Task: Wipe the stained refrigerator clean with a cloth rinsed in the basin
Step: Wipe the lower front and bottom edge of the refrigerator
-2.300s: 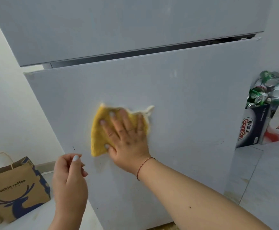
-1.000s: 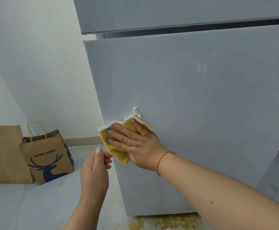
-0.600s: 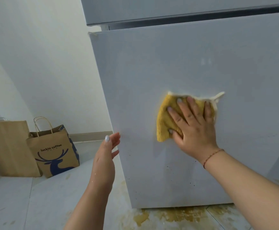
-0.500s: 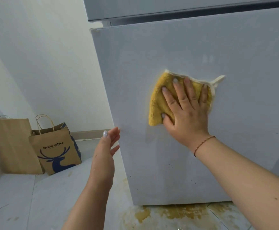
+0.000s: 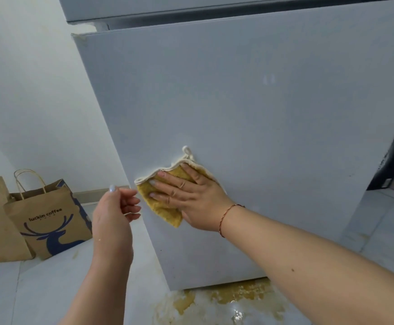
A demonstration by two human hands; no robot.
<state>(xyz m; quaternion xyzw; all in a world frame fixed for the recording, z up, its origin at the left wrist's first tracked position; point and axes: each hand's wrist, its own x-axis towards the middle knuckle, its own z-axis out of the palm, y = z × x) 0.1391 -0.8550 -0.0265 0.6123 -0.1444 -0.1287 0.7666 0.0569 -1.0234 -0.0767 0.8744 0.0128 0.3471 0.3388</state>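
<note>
Slippage is the main risk: the right hand lies flat and open, fingers spread, pressing the yellow cloth against the lower refrigerator door close to its left edge, so a further leftward stroke could carry the cloth off the corner. The left hand hovers empty, loosely curled, just beside that edge. A brownish puddle on the floor under the door could make footing slick. Open room lies rightward and upward across the door; paper bags stand far left, well apart
</note>
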